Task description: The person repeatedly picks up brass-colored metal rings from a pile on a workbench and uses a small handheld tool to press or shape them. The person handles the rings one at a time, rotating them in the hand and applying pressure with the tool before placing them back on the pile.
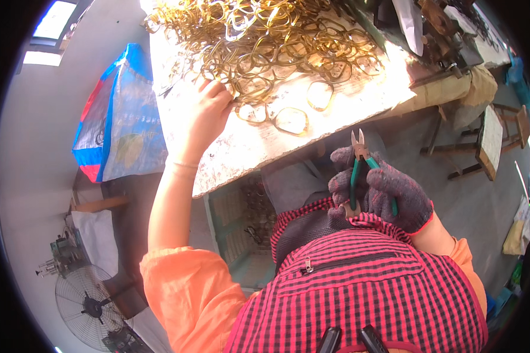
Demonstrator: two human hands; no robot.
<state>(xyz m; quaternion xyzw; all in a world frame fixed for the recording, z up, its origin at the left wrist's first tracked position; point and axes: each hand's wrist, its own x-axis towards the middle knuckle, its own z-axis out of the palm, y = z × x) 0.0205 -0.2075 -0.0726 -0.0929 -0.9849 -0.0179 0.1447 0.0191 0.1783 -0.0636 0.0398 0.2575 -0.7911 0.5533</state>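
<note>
My bare left hand [206,110] is at the left part of a heap of translucent amber-brown eyeglass frames [265,53], on a sunlit worktable [234,154]. Its fingers are curled down at the rims; glare and the hand itself hide whether they grip one. On my right hand [395,187] is a dark knitted glove with a red cuff. It holds diagonal cutting pliers [355,181] with green handles, jaws up and slightly apart, in front of the table's near edge. Between the hands, a loose eyeglass front [290,121] lies nearest me on the tabletop.
Below the table stands a greenish crate [232,238] with some frames inside. A blue-and-red woven plastic bag [132,119] is left of the table. A pedestal fan [92,306] stands lower left, a wooden stool [490,141] at right. Machinery [450,39] occupies the upper right.
</note>
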